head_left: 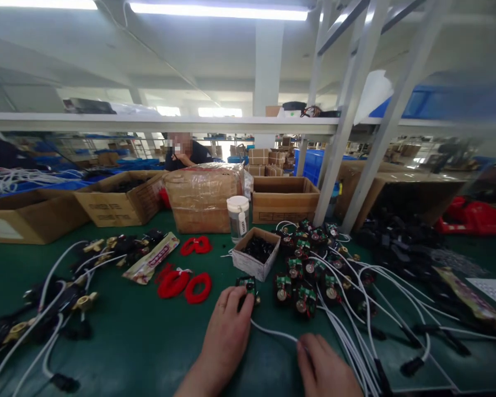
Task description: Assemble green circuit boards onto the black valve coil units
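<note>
My left hand [227, 331] rests on the green table [149, 342], its fingers closed on a small black and green valve part [248, 286] with a brass end. A white cable [273, 331] runs from that part to my right hand [324, 366], which pinches it near the bottom edge. Just right of the held part lies a cluster of similar valve parts [310, 275] with white cables. A small open cardboard box [256, 252] of dark pieces stands just beyond my left hand.
Red wire coils [184, 285] lie left of my hands, brass-fitted cabled parts [66, 298] farther left. Cardboard boxes [122, 201], a wrapped parcel [204, 198] and a white-lidded jar [238, 218] stand behind. A metal frame post [347, 149] rises right. A person sits across.
</note>
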Available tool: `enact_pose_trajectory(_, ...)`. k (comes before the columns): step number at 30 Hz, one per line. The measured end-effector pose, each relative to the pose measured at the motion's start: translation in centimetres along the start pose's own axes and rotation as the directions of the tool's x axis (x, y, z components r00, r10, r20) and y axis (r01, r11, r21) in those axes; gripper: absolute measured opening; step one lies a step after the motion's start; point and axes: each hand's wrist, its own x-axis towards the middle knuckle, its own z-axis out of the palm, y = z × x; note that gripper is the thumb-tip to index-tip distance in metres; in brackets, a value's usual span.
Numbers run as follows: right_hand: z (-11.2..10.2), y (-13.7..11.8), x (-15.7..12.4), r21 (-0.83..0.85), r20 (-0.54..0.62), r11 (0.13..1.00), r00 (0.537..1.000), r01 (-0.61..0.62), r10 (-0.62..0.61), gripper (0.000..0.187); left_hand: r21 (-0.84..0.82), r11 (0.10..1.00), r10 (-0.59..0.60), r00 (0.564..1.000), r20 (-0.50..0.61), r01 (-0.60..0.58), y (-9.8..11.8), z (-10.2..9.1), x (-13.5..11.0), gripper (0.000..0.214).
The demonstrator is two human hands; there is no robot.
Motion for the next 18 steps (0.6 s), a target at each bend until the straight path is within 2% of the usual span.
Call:
enact_pose_trajectory(4, -1.9, -1.1, 0.8, -0.081, 0.044, 0.995, 0.997, -0.057, 0.061, 0.027, -0.175, 0.981, -0.066, 0.994, 0.092, 0.082, -1.0, -1.3, -1.3, 0.05)
enact_pose_trajectory(9, -2.8, -1.1, 1.4, -0.229, 0.08, 0.964, 0.984, -0.137, 0.159, 0.027, -0.408, 0.885, -0.189, 0.973, 0.129, 0.226, -2.8, -1.7, -1.0, 0.034)
enact_pose_trajectory(15, -3.6, 1.0, 0.9, -0.22, 0.07, 0.96, 0.979, -0.171, 0.191, 0.029, -0.515, 0.741, -0.377, 0.901, 0.214, 0.432, -1.8, -1.2, 1.0, 0.03)
enact_pose_trajectory(18, -3.7, 1.6, 0.8, -0.213, 0.061, 0.962, 0.981, -0.17, 0.187, 0.031, -0.485, 0.752, -0.379, 0.895, 0.237, 0.446, -1.4, -1.2, 1.8, 0.03)
